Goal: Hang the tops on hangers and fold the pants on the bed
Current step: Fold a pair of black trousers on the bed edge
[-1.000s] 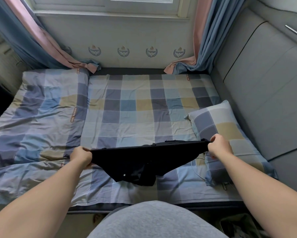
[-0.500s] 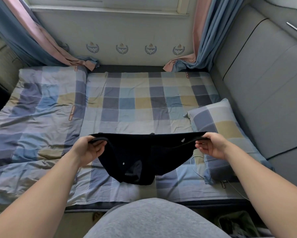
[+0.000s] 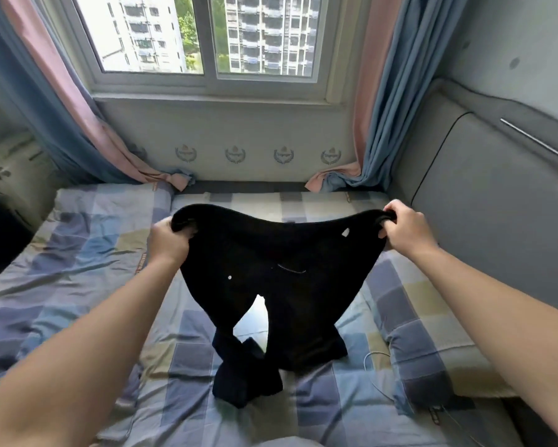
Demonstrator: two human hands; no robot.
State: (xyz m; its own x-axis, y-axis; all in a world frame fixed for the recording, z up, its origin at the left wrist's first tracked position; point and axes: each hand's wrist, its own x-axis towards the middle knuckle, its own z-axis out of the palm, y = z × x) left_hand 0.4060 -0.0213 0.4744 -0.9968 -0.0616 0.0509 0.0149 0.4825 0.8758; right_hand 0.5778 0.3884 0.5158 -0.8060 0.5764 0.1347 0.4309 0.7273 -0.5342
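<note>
Black pants [image 3: 277,272], hands [image 3: 168,240] gripping waistband, over bed [image 3: 77,253]

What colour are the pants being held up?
The pants are black, with no visible pattern; the head view shows them.

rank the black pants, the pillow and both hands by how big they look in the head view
1. black pants, clearly largest.
2. pillow, though partly hidden.
3. left hand and right hand: about alike, so not ranked against each other.
</note>
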